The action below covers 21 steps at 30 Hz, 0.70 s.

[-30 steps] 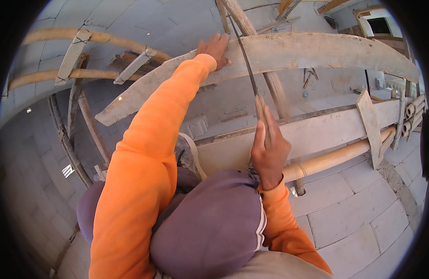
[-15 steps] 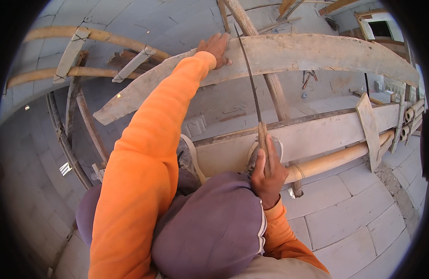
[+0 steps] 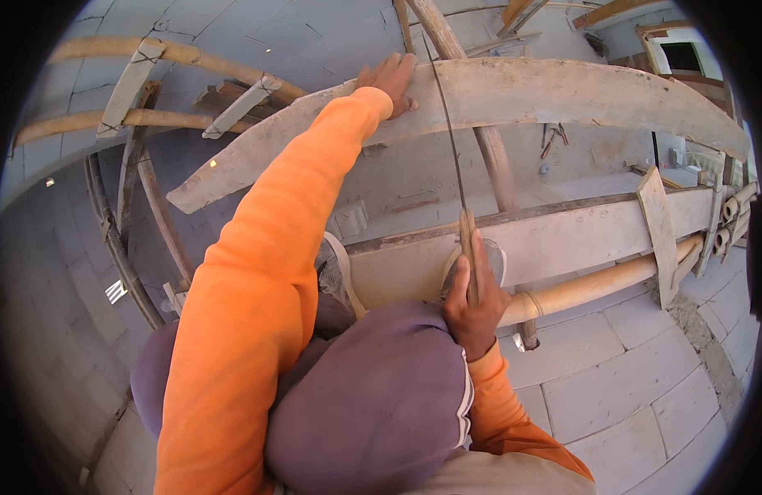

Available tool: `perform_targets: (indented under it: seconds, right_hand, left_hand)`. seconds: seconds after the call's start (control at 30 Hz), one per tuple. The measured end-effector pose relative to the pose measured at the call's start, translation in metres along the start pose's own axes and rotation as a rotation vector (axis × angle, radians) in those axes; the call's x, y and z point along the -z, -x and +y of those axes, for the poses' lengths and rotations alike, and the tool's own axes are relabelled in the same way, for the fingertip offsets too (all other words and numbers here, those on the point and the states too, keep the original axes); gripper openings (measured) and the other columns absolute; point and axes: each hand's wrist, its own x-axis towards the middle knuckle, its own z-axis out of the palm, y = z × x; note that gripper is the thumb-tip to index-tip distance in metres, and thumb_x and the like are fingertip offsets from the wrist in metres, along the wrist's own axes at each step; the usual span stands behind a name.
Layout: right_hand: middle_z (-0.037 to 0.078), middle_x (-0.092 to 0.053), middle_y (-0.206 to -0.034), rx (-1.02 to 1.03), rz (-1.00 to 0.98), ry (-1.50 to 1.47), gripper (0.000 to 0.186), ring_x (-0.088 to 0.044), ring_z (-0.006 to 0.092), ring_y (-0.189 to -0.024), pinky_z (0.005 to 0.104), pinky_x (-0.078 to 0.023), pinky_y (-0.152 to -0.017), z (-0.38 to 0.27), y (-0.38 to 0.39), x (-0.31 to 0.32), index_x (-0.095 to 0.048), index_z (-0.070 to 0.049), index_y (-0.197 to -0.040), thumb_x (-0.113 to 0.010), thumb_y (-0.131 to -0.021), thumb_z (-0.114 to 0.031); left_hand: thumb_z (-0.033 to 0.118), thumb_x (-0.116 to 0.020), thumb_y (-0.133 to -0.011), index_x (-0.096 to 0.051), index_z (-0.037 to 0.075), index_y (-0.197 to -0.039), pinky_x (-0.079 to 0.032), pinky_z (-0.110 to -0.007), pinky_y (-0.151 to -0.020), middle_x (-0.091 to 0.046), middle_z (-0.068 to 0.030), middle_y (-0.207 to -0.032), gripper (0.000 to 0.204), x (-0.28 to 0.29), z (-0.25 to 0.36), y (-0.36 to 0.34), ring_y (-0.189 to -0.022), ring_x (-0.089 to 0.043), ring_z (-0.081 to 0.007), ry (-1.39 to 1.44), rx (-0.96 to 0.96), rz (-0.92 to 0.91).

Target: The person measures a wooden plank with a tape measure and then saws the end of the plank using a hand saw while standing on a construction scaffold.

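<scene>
A long weathered wooden board [image 3: 562, 92] spans the view in front of me. My left hand [image 3: 387, 85] lies on it near its far edge, fingers stretched out and thumb apart, pressing rather than wrapped round it. Just right of that hand, a handsaw [image 3: 449, 136] seen edge-on crosses the board, its thin dark blade running away from me. My right hand [image 3: 476, 304] is closed round the saw's wooden handle [image 3: 469, 239], thumb and forefinger lying along it. Whether the blade has cut into the board cannot be made out.
A second plank [image 3: 562, 233] runs below, with my shoes against it and a bamboo pole [image 3: 591, 287] alongside. A round wooden post [image 3: 495, 169] passes behind the board. Bamboo rails [image 3: 183, 54] stand at left. Hand tools [image 3: 551, 140] lie on the floor beyond; a block wall [image 3: 612, 355] is at lower right.
The saw and my right hand have shifted only slightly, with the handle a little farther from me. My left hand stays on the board; the view has moved slightly.
</scene>
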Motion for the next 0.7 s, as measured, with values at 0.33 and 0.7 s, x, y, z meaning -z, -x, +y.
perform_targets:
  seconds: [0.33, 0.7]
  right_hand:
    - [0.027, -0.07, -0.11, -0.022, -0.01, -0.008, 0.038, -0.073, 0.0366, -0.079, 0.0366, -0.057, -0.067, -0.004, -0.005, 0.012, -0.061, 0.004, -0.13, -0.064, -0.093, -0.003]
    - [0.027, -0.072, -0.096, -0.106, -0.052, -0.019, 0.04, -0.073, 0.0348, -0.079, 0.0371, -0.055, -0.063, -0.01, -0.049, -0.01, -0.059, 0.005, -0.133, -0.063, -0.093, -0.003]
  left_hand:
    - [0.032, -0.08, -0.081, -0.044, 0.016, -0.13, -0.036, -0.051, -0.101, -0.052, -0.0104, -0.13, 0.063, -0.002, -0.001, -0.002, -0.131, -0.047, -0.032, 0.016, -0.005, 0.0]
    - [0.034, -0.079, -0.082, -0.044, 0.017, -0.134, -0.035, -0.049, -0.104, -0.052, -0.0101, -0.134, 0.064, -0.005, 0.003, -0.011, -0.132, -0.047, -0.0313, -0.029, 0.025, -0.062]
